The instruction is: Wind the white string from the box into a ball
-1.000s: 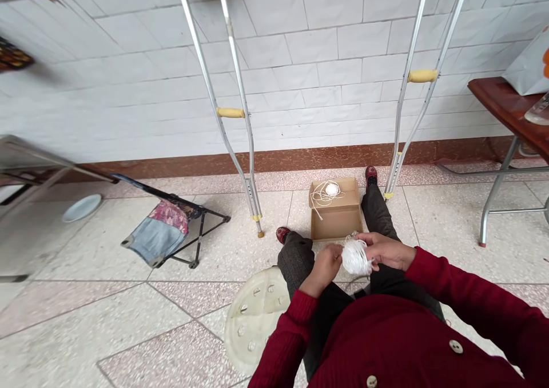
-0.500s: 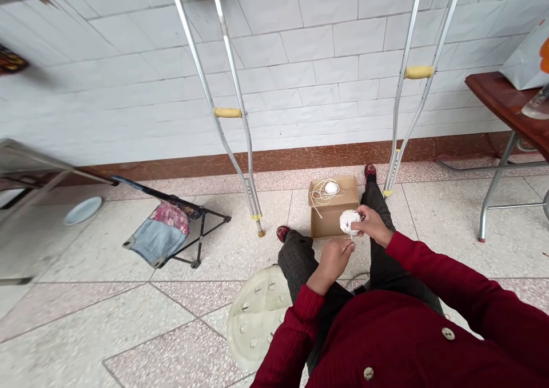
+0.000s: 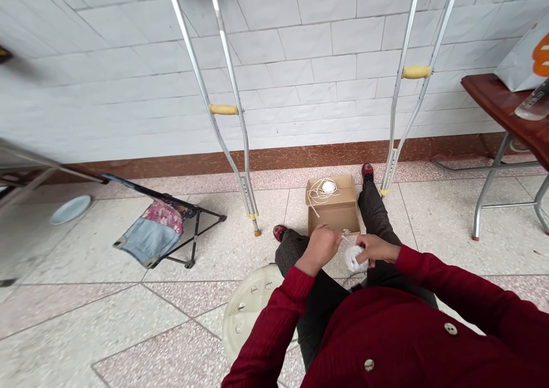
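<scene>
tiled floor (image 3: 86, 314) below the fingers, right hand (image 3: 378, 250) curled around a ball of white string (image 3: 355, 259), left hand (image 3: 321, 250) pinching a strand (image 3: 345, 240) from it, cardboard box (image 3: 332, 206) just past the fingertips, smaller string ball (image 3: 328, 187) on top, far-right paper bag (image 3: 525, 56) with cut-off orange print, unreadable

An aluminium crutch (image 3: 223, 110) and a second crutch (image 3: 416, 72) stand upright before a white tiled wall (image 3: 128, 102), upper centre and upper right. Left of centre, a folding stool (image 3: 156, 234) with patched fabric sits tilted on the terrazzo floor (image 3: 64, 331); a pale blue plate (image 3: 71, 210) lies at far left. At upper right, a reddish-brown table (image 3: 493, 99) bears a white bag (image 3: 521, 56) and a clear bottle (image 3: 534, 103). A round perforated plastic seat (image 3: 249, 314) shows at lower centre.
</scene>
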The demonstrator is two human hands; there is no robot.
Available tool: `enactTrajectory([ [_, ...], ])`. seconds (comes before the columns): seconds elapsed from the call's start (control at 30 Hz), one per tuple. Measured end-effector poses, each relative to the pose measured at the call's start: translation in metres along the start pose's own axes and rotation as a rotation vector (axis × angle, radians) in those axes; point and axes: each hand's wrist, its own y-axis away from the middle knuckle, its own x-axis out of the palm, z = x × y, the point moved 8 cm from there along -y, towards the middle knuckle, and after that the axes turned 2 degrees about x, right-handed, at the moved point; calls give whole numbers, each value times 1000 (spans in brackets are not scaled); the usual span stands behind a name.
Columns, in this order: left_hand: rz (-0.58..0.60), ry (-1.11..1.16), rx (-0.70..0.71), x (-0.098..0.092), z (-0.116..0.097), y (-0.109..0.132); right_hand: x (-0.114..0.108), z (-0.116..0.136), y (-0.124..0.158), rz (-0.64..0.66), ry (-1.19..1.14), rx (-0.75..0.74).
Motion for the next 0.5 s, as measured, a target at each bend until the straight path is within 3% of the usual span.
enactTrajectory([
  [0.13, -39, -48, -26, -2, -19, 3, -32, 15, -31, -369, 37, -89],
  [0.3, -106, 92, -157, 16, -11, 22, -56, 42, -33, -538, -172, -156],
  [0.4, -87, 201, -182, 32, -2, 27, -50, 55, -20, -409, -309, -185],
  [0.5, -104, 294, -201, 43, 9, 27, -22, 64, 4, -85, -323, -211],
])
